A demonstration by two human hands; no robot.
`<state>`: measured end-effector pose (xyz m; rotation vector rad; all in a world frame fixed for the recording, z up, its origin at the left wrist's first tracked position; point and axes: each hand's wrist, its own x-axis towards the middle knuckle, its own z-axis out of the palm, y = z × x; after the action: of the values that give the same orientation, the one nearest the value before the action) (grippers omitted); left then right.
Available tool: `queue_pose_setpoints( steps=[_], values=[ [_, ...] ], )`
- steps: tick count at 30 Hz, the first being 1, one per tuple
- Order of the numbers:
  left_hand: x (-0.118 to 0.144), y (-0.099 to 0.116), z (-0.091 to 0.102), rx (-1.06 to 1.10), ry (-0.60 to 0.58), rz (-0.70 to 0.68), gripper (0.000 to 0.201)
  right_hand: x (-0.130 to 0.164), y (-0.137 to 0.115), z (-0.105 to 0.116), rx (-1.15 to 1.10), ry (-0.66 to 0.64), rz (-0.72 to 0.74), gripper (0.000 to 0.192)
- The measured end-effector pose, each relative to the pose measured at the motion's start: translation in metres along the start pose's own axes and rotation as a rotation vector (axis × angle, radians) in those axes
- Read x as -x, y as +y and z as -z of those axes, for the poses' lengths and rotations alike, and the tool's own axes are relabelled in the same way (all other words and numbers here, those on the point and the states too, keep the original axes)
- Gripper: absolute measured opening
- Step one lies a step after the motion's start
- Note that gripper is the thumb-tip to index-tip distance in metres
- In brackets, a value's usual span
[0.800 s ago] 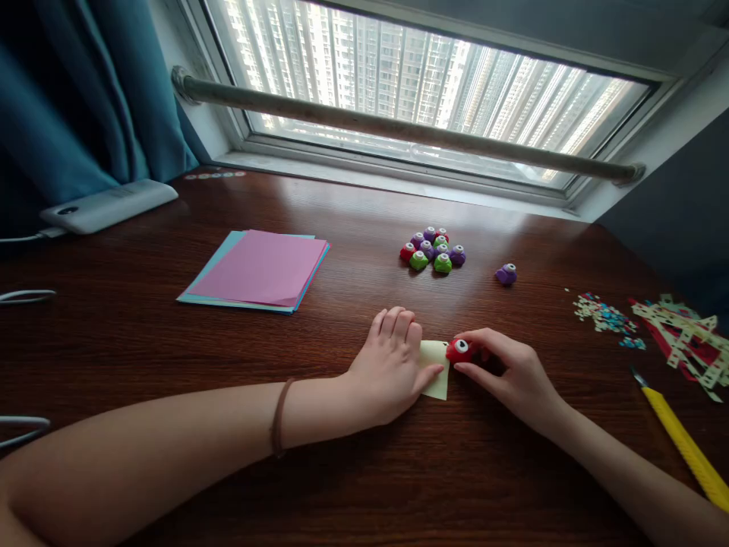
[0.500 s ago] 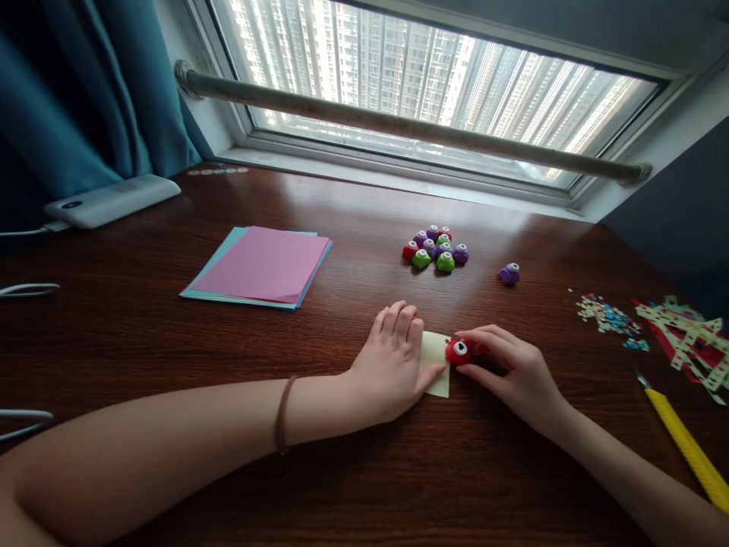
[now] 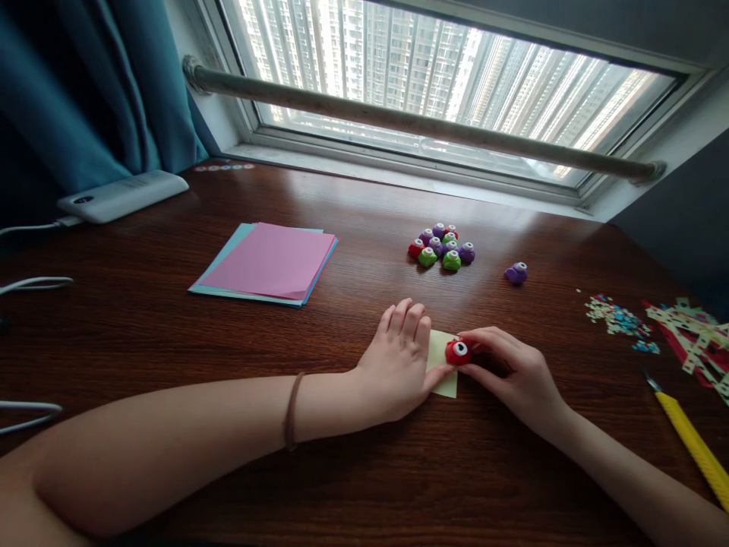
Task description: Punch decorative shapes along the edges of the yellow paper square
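A small pale-yellow slip of paper [image 3: 445, 371] is pressed flat on the dark wooden desk [image 3: 171, 334] by the left hand [image 3: 399, 365], whose fingers are laid together over the slip's left part, the thumb stretched along its lower edge. A red paper punch [image 3: 457, 352] with a white round button is set on the slip's right edge and is gripped between the thumb and fingers of the right hand [image 3: 512, 372]. The two hands are almost touching at the punch. A brown band [image 3: 292, 410] is worn on the left wrist.

Beyond the hands, a cluster of small punches [image 3: 441, 247] in red, green and purple is gathered on the desk, and a single purple punch [image 3: 516, 273] is placed apart to its right. A stack of pink and blue paper sheets [image 3: 267, 262] is lying further left. At the right edge, coloured paper scraps [image 3: 620, 319] and cut strips [image 3: 698, 342] are scattered, with a yellow utility knife [image 3: 692, 444] near them. A white power bank [image 3: 122, 195] is seen by the blue curtain [image 3: 85, 91].
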<state>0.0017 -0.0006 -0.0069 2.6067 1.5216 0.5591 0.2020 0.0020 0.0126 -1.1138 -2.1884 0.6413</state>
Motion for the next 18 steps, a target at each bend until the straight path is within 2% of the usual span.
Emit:
queue_pose_setpoints(
  steps=[18],
  values=[
    [0.0010, -0.0001, -0.0011, 0.000, 0.009, -0.015, 0.068, -0.0023, -0.0033, -0.0066, 0.047, 0.040, 0.003, 0.026]
  ],
)
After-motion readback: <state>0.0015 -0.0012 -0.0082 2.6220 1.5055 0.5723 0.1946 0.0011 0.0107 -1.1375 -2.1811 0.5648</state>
